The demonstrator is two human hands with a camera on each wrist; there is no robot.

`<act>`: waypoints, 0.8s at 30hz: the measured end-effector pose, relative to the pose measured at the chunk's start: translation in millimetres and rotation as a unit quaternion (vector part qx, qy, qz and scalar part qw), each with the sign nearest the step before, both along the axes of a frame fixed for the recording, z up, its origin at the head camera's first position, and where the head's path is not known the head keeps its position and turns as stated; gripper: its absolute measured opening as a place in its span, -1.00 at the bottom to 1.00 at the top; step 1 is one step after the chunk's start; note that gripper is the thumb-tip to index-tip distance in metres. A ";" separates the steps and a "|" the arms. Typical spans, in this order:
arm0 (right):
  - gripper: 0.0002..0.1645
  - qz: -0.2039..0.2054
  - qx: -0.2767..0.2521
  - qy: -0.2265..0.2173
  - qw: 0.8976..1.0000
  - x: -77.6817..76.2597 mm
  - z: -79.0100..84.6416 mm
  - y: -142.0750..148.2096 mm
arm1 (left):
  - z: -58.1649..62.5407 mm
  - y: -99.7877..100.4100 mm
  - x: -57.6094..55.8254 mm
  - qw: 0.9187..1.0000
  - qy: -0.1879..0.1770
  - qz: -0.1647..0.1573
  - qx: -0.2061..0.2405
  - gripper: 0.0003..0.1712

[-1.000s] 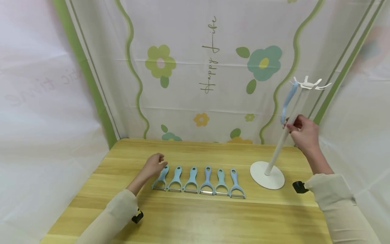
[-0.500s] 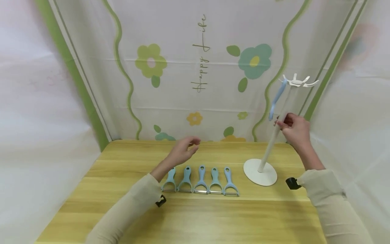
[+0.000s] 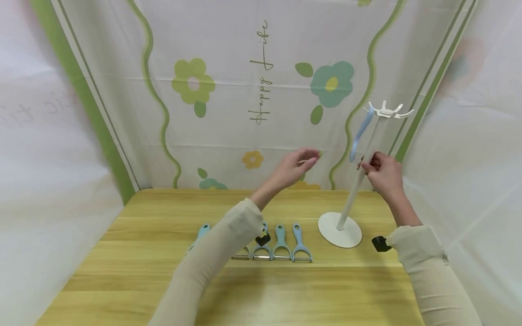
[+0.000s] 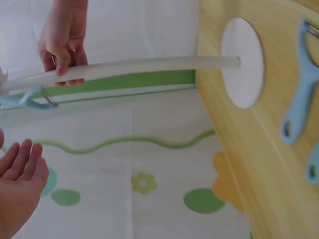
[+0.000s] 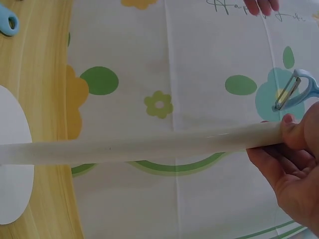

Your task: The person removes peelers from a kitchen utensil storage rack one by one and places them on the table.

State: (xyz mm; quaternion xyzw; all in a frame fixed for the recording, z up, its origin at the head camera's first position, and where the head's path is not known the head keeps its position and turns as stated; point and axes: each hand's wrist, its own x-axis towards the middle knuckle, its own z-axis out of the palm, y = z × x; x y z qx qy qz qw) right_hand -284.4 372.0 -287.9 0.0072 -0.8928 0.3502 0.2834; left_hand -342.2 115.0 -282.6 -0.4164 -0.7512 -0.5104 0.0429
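A white stand (image 3: 354, 194) with a round base and a ring of hooks stands on the right of the table. My right hand (image 3: 383, 174) pinches its pole at mid-height; the right wrist view shows thumb and fingers round the pole (image 5: 149, 145). From a left-side hook hangs a light blue peeler (image 3: 361, 134), its blade end down. My left hand (image 3: 294, 168) is in the air left of that peeler, fingers loosely bent and holding nothing. Several blue and green peelers lie in a row on the table, such as a blue peeler (image 3: 299, 240); my left sleeve covers part of the row.
The wooden table (image 3: 285, 294) ends at a patterned curtain (image 3: 228, 127) behind it. White fabric also hangs at both sides. A black wrist camera (image 3: 263, 237) sits on my left cuff, above the row of peelers.
My left hand has risen from beside the leftmost peeler and travelled right towards the stand. The right hand keeps hold of the pole. The whole head view has shifted slightly.
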 end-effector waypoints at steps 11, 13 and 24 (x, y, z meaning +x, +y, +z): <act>-0.79 -0.018 0.014 0.000 1.000 0.4 -0.8 -4.8 | 45.8 66.7 -7.7 1.000 -0.016 -0.023 -0.009 -0.49; -0.79 -0.014 0.012 0.001 1.000 -0.5 -2.0 -6.0 | 50.0 73.4 -9.2 1.000 -0.012 -0.019 -0.022 -0.48; -0.78 -0.016 0.007 0.003 1.000 1.0 0.4 -2.6 | 68.3 105.7 -11.2 0.998 -0.058 -0.020 -0.023 -0.48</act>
